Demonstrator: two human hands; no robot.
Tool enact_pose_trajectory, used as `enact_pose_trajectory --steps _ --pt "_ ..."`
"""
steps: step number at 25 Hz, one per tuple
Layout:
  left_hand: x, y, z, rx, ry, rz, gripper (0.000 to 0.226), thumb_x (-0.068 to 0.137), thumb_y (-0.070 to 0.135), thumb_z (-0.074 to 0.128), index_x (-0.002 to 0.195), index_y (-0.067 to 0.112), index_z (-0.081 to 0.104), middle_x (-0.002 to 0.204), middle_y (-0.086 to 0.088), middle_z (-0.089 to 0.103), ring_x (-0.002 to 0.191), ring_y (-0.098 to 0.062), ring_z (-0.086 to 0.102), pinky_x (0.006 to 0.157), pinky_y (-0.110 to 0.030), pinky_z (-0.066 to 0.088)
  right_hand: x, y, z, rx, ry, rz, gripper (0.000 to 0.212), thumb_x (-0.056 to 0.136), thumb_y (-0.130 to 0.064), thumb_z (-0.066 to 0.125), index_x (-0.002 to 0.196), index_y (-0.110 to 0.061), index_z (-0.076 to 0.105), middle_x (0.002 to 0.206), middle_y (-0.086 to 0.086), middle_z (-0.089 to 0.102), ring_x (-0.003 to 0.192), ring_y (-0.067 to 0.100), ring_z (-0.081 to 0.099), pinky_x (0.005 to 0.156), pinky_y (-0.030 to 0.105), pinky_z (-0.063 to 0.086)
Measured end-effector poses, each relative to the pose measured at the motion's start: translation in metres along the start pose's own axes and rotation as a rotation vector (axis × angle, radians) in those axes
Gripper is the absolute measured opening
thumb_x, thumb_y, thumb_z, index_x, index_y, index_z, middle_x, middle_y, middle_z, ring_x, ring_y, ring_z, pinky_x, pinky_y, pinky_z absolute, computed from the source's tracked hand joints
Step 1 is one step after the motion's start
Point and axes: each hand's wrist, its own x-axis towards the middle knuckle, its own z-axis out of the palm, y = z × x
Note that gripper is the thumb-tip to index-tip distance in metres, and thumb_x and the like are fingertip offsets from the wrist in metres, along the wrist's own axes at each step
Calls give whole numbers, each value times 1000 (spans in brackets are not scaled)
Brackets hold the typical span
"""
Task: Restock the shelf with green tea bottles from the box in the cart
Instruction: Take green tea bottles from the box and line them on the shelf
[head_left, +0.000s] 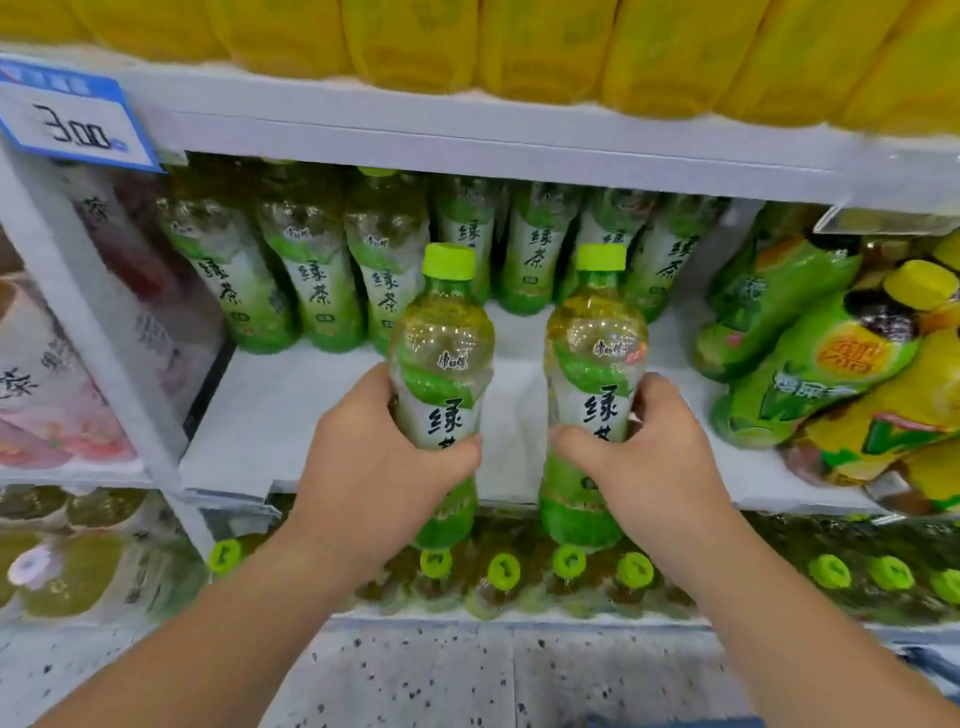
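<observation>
Left grip (379, 460) is curled round the middle of a green tea bottle (441, 338), with the thumb laid across the front of the label and the fingers behind. Right grip (647, 457) has hold of a second green tea bottle (597, 332) in the same way. Both bottles stand upright, side by side with a gap between them. They are held just in front of the white shelf (291, 415), and in this view their bases hang below its front edge.

Most of the front of that shelf is bare. A row of matching green tea bottles (311, 280) stands along the back. Above it, another shelf board (467, 135) carries a line of yellow bottles (519, 47). To the right, green and yellow drink bottles (810, 364) lean in a loose, tilted heap. Pink-labelled bottles (47, 384) fill the bay on the left, beyond a white divider. Below, a lower shelf shows a row of lime-green caps (504, 571), and the floor (467, 680) is pale and speckled. A blue-edged price tag (72, 117) reads 3.00 at the upper left.
</observation>
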Motion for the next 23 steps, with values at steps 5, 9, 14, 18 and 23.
enact_pose_trajectory --steps 5,9,14,18,23 --pt "39 1 20 -77 41 131 47 69 26 90 103 40 59 91 24 69 84 15 62 67 -2 46 39 3 8 48 31 -127 50 73 -20 84 111 -28 52 100 -10 67 86 0 65 76 26 55" --pt "47 -9 32 -126 113 212 53 72 26 88 114 37 59 105 19 68 96 3 64 82 -18 53 45 14 12 101 66 -199 60 76 -14 84 119 -30 45 107 -19 62 96 -10 59 85 19 49" --pt "55 -26 35 -108 79 224 54 72 29 87 117 34 57 114 9 62 103 -3 61 88 -25 54 45 28 14 145 42 -202 65 77 -12 84 126 -27 44 114 -15 65 99 -6 64 87 16 51" --pt "42 -52 35 18 43 175 58 74 29 86 126 28 60 117 9 50 104 6 54 89 -6 45 32 39 9 82 -51 -144 63 79 -16 83 125 -33 42 115 -24 58 96 -24 54 77 -3 42" --pt "52 -59 45 -30 129 105 52 75 31 86 123 25 66 110 10 60 98 0 62 86 -13 53 40 55 16 -57 43 -171 42 79 -25 83 97 -48 53 100 -30 64 99 -10 62 85 12 46"
